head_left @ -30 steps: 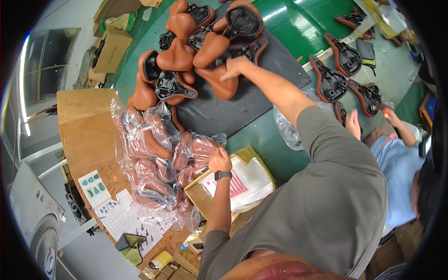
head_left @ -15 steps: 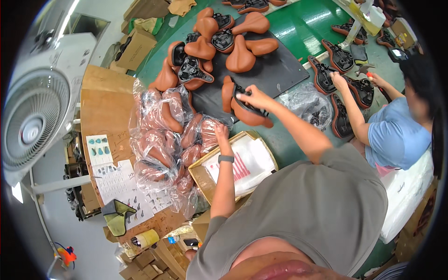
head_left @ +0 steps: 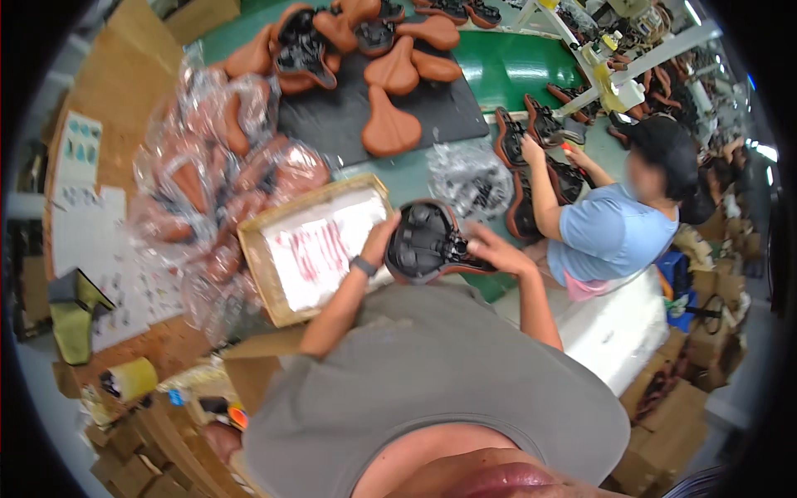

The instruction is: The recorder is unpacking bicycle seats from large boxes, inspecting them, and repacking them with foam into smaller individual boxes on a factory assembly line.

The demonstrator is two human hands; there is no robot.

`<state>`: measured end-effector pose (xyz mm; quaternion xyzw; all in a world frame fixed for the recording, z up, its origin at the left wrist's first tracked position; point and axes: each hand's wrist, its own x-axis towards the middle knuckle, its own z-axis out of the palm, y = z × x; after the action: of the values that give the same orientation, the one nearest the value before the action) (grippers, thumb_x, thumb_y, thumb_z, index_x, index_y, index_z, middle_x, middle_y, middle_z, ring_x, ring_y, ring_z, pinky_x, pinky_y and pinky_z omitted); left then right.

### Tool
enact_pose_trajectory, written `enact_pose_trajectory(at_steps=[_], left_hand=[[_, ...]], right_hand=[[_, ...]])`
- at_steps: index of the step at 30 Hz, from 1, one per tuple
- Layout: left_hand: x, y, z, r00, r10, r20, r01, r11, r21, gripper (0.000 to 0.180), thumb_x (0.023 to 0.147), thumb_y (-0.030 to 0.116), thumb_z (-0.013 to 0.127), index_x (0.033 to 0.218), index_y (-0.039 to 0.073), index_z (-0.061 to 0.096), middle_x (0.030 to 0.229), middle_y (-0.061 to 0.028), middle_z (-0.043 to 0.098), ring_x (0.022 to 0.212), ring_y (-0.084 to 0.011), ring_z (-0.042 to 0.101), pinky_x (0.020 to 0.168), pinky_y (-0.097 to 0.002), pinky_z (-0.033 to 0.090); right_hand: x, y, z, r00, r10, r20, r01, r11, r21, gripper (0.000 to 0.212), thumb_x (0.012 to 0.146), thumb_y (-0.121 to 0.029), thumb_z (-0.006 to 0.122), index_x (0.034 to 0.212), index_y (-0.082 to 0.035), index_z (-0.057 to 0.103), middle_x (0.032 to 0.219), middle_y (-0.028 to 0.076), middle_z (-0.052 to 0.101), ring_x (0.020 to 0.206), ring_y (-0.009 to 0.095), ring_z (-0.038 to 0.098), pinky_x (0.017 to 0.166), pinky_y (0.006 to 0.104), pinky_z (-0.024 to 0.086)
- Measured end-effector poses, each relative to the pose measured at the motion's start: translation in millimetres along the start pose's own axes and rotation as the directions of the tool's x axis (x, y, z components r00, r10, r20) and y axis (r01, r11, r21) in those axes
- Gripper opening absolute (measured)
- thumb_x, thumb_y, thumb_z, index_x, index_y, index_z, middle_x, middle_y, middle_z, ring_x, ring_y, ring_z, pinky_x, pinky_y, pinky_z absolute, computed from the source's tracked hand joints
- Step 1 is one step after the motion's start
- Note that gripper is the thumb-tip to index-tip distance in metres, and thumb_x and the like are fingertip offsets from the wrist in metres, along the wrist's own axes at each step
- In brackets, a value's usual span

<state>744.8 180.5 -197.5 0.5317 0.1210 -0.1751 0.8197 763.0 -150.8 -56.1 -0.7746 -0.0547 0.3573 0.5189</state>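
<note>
A brown bicycle saddle point(head_left: 422, 242) is held in front of my chest, its black underside facing up with the rails and clamp showing. My left hand point(head_left: 380, 244) grips its wide rear edge, the fingers partly hidden beneath. Over the narrow end, by the clamp, my right hand point(head_left: 500, 251) is closed on the saddle, slightly blurred. Left of it stands a shallow cardboard box point(head_left: 259, 267) with a white printed sheet or bag point(head_left: 314, 259) inside. On the black mat point(head_left: 332, 124) ahead, a single saddle point(head_left: 390, 126) lies top up, near several others.
Saddles in clear plastic point(head_left: 187, 187) are heaped at the left, by papers point(head_left: 83, 232) on a brown board. A clear plastic bag of dark parts point(head_left: 471, 181) lies beyond my right hand. At the right, a co-worker in a blue shirt point(head_left: 610, 228) handles saddles with a red-handled tool.
My right hand has brought the saddle from over the mat to my chest, underside up. My left hand has left the wrapped saddles and now holds it too. The view has shifted right.
</note>
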Motion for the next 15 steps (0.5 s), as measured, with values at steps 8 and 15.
enact_pose_trajectory(at_steps=[8,15], left_hand=[[43.7,-98.9,-56.8,0.917,0.191,-0.351,0.244,0.429,0.870,0.044,0.098,0.052,0.072,0.103,0.008,0.076,0.107,-0.0220,0.078,0.100,-0.0435,0.072,0.085,-0.0542,0.057],[17.9,-147.7,-85.7,0.812,0.541,-0.220,0.006,0.369,0.929,0.030,0.096,0.031,0.079,0.106,0.004,0.072,0.108,-0.0189,0.071,0.100,-0.0406,0.069,0.087,-0.0525,0.057]], right_hand=[[-26.8,164.1,123.3,0.955,0.100,-0.279,-0.109,0.994,-0.016,0.094,0.078,-0.026,0.096,0.153,0.002,0.047,0.131,0.014,0.072,0.120,0.026,0.069,0.103,0.0387,0.055],[-5.1,194.5,147.5,0.910,0.185,-0.371,-0.332,0.862,-0.384,0.114,0.073,-0.024,0.096,0.160,0.002,0.028,0.133,0.024,0.071,0.122,0.040,0.071,0.105,0.0458,0.056]])
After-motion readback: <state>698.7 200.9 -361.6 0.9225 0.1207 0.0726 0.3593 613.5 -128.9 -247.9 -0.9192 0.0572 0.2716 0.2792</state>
